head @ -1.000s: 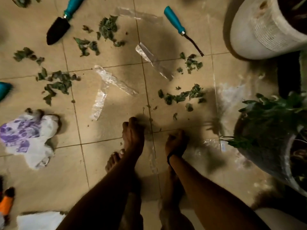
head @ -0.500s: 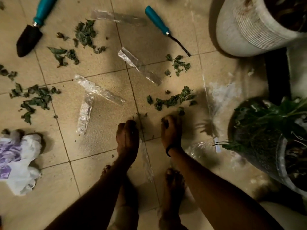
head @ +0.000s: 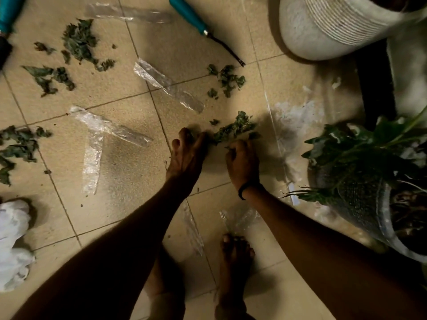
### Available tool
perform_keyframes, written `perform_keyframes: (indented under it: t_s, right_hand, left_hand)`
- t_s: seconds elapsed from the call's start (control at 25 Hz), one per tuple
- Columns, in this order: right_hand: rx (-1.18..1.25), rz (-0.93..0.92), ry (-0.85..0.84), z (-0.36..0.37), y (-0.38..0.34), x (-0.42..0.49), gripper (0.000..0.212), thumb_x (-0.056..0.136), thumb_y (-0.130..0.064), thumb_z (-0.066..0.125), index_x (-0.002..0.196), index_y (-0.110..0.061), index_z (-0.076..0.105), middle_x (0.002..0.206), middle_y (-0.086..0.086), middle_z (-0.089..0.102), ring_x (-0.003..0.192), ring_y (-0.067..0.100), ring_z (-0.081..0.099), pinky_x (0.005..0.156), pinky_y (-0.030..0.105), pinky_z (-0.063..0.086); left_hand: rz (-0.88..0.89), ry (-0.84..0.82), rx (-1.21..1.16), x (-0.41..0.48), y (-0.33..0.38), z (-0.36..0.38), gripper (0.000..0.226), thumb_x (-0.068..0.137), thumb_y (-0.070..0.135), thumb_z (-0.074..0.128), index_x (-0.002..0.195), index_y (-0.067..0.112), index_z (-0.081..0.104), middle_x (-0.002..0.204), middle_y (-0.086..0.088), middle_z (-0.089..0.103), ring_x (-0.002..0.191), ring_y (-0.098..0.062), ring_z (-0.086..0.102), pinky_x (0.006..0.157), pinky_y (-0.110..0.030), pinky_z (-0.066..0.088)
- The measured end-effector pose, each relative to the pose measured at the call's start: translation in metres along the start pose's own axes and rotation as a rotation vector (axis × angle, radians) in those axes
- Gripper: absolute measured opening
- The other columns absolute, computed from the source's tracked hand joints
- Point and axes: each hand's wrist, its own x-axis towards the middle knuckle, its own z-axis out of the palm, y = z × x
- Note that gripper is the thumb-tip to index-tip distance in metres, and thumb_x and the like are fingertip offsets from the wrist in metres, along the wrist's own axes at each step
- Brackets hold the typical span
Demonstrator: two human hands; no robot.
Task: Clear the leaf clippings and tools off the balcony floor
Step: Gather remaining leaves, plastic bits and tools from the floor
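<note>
- Forearms stretch down and forward, bringing both hands to the tiled floor (head: 129, 176).
- Left hand (head: 188, 153) lies with fingers straight and slightly spread, fingertips pressed against the left end of the nearest leaf pile (head: 235, 129); it clasps nothing.
- Right hand (head: 242, 162), a black band on its wrist, has its fingers curled under at the pile's lower right edge; whether they enclose any clippings cannot be told.
- That pile sits just beyond and between the two hands.
- Further clippings lie farther out: a small cluster (head: 227, 79) ahead, larger scatters (head: 78, 42) far to the left.
- Teal-handled tool (head: 203, 28) lies well ahead, its dark tip near the small cluster; another teal handle (head: 8, 17) shows at the top left corner.
- Clear plastic strips (head: 166, 86) lie ahead and left of the hands.
- White pot (head: 335, 26) and leafy potted plant (head: 369, 158) stand to the right.
</note>
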Motion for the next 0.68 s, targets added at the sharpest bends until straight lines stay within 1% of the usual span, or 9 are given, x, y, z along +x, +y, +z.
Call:
perform_keyframes:
  t_s: [0.12,0.16,0.2,0.24,0.32,0.4,0.48,0.56,0.68]
  right_hand:
    - [0.054,0.118,0.159,-0.014,0.002,0.019,0.028,0.086,-0.007,0.057,0.114,-0.007,0.059,0.113,0.019,0.053,0.095,0.033,0.054,0.081,0.047,0.050]
    - [0.053,0.144,0.154,-0.017,0.003,0.027,0.041,0.085,-0.012,0.058,0.126,-0.011,0.054,0.122,0.020,0.048,0.100,0.033,0.052,0.086,0.045,0.050]
    - [0.024,0.143,0.116,-0.019,0.005,0.033,0.055,0.084,-0.020,0.060,0.137,-0.017,0.046,0.131,0.020,0.041,0.107,0.033,0.049,0.091,0.041,0.048]
    - [-0.047,0.113,0.072,-0.020,0.007,0.039,0.065,0.083,-0.028,0.062,0.144,-0.023,0.039,0.138,0.020,0.033,0.113,0.033,0.044,0.095,0.040,0.044]
    - [-0.188,-0.003,-0.017,-0.017,0.012,0.048,0.069,0.083,-0.037,0.062,0.147,-0.029,0.036,0.143,0.021,0.027,0.119,0.035,0.039,0.100,0.044,0.040]
    - [-0.203,-0.095,-0.101,-0.014,0.016,0.054,0.059,0.085,-0.033,0.062,0.141,-0.026,0.044,0.143,0.020,0.030,0.120,0.038,0.039,0.097,0.046,0.045]
    - [-0.178,-0.157,-0.126,-0.014,0.020,0.056,0.046,0.089,-0.026,0.060,0.133,-0.022,0.051,0.140,0.018,0.036,0.120,0.037,0.042,0.094,0.046,0.049]
    - [-0.163,-0.206,-0.125,-0.017,0.025,0.056,0.040,0.090,-0.020,0.060,0.130,-0.021,0.053,0.138,0.016,0.039,0.119,0.035,0.046,0.093,0.044,0.050]
    - [-0.177,-0.242,-0.113,-0.019,0.027,0.055,0.040,0.091,-0.008,0.057,0.131,-0.013,0.056,0.136,0.017,0.045,0.120,0.035,0.048,0.098,0.041,0.048]
  left_hand:
    - [-0.037,-0.063,-0.154,-0.003,0.005,-0.008,0.020,0.102,0.036,0.044,0.118,0.027,0.050,0.128,-0.015,0.041,0.110,-0.037,0.042,0.084,-0.051,0.048]
    - [-0.069,-0.090,-0.245,-0.004,0.008,-0.010,0.013,0.103,0.040,0.041,0.102,0.029,0.048,0.121,-0.013,0.045,0.106,-0.033,0.045,0.080,-0.047,0.046]
    - [-0.089,-0.092,-0.291,-0.003,0.012,-0.011,0.018,0.103,0.045,0.038,0.093,0.031,0.044,0.113,-0.008,0.047,0.100,-0.030,0.049,0.072,-0.042,0.044]
    - [-0.076,-0.078,-0.282,-0.001,0.014,-0.010,0.024,0.102,0.050,0.035,0.092,0.030,0.042,0.107,-0.005,0.048,0.096,-0.029,0.051,0.067,-0.039,0.043]
    - [-0.077,-0.011,-0.298,0.003,0.019,-0.007,0.023,0.103,0.047,0.035,0.101,0.027,0.046,0.105,-0.002,0.048,0.094,-0.028,0.053,0.066,-0.042,0.047]
    - [-0.039,0.007,-0.219,0.007,0.019,-0.003,0.024,0.103,0.029,0.044,0.125,0.021,0.047,0.121,-0.008,0.046,0.104,-0.030,0.051,0.075,-0.047,0.053]
    - [0.071,0.018,-0.127,0.015,0.021,0.005,0.051,0.099,0.021,0.051,0.146,0.029,0.033,0.138,-0.014,0.033,0.115,-0.035,0.044,0.082,-0.044,0.054]
    - [0.117,0.017,-0.074,0.025,0.028,0.012,0.063,0.096,0.026,0.058,0.150,0.038,0.027,0.146,-0.013,0.025,0.119,-0.037,0.040,0.082,-0.040,0.051]
    - [0.154,0.029,0.011,0.035,0.035,0.023,0.058,0.096,0.030,0.059,0.145,0.042,0.030,0.145,-0.009,0.024,0.114,-0.031,0.038,0.071,-0.031,0.047]
